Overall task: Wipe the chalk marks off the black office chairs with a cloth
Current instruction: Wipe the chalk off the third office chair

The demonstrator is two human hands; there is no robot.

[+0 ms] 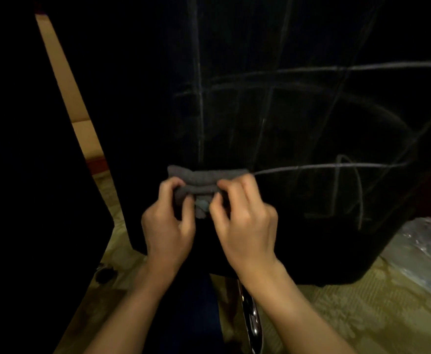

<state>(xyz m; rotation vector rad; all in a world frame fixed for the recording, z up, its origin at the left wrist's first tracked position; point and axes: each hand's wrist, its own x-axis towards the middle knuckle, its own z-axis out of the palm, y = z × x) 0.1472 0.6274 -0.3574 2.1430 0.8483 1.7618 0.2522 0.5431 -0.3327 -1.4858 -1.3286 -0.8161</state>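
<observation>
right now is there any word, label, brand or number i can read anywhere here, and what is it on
None: no readable text shows in this view.
The chalk marks on the black chair are only lines and curves, with no letters or digits.
The grey cloth, pinched by the left hand and right hand, bears no label.
The clear plastic at the right shows no print.

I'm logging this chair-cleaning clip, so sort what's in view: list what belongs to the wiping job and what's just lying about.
Belongs to the job:
- grey cloth, bunched and pinched by the left hand and right hand
- black chair
- chalk marks crossing its surface

Just lying about:
- clear plastic bag, at the right
- cardboard box, behind the chairs
- patterned carpet
</observation>
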